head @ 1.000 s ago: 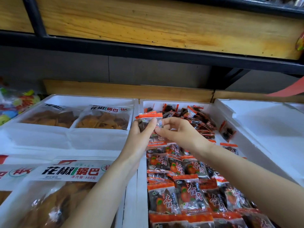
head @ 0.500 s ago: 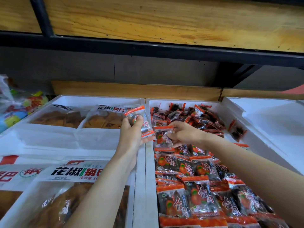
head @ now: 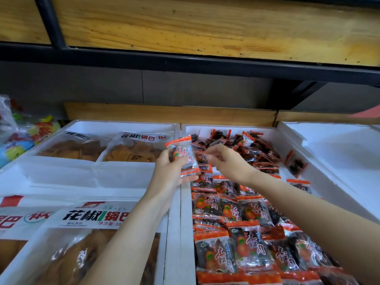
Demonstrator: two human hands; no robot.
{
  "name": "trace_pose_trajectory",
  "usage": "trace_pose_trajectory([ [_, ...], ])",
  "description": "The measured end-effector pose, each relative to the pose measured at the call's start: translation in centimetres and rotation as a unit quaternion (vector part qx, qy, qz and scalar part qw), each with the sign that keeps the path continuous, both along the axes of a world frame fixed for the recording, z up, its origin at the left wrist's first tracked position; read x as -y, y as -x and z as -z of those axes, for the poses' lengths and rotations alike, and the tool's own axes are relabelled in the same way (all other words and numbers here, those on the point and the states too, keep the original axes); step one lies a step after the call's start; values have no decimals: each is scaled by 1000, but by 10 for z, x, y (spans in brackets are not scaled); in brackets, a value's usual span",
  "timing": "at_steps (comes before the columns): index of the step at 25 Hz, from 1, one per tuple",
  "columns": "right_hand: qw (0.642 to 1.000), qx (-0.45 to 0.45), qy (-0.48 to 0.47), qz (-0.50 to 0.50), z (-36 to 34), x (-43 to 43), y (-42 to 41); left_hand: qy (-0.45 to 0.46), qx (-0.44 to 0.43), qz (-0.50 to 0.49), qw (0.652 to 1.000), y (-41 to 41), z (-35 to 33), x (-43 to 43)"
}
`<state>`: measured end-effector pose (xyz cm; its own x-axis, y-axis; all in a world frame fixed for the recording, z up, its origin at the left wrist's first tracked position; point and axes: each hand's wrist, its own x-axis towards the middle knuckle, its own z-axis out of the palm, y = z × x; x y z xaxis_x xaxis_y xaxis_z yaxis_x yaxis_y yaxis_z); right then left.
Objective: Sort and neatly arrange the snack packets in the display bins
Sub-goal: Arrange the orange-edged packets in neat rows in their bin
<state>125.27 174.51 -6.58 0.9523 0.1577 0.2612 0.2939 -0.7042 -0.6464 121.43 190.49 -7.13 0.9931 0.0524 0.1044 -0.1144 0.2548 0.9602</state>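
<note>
Snack packet [head: 182,156] up in my left hand [head: 169,175], thumb and fingers gripping it above the left wall of the white foam bin [head: 186,223]. My right hand [head: 228,163] is just beside it, fingers curled and blurred, so I can't tell if they pinch anything. Below, rows of packets [head: 246,245] fill the bin.

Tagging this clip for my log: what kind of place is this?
Probably a shop's snack display: white foam bins hold many identical orange packets and big labelled bags, under a wooden shelf.
</note>
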Motion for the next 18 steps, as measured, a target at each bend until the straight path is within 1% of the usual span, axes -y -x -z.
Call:
trace_pose_trajectory([
  [1,996,-2,-86,-14,-7,-3,8,-19,17,17,1000,1,2,0],
  [2,988,-5,-153,-31,-14,-5,19,-46,32,36,998,2,3,1],
  [3,982,-5,-182,-46,-20,-5,28,-79,44,56,994,4,4,2],
  [4,982,-3,-180,-59,-23,-4,36,-113,55,76,989,7,5,4],
  [6,987,7,-146,-73,-25,2,46,-160,70,97,980,11,8,9],
  [9,990,6,-124,-66,-22,16,53,-221,90,75,968,14,11,17],
  [14,988,40,-133,-64,-29,32,52,-230,136,70,961,16,3,31],
  [15,989,54,-128,-56,-30,37,46,-260,149,71,951,13,1,31],
  [16,990,69,-113,-39,-31,42,36,-310,159,72,934,8,-2,30],
  [17,992,82,-90,-19,-30,48,26,-377,165,75,908,4,-3,28],
  [18,994,87,-63,-1,-28,54,16,-457,172,78,869,-3,-4,25],
])
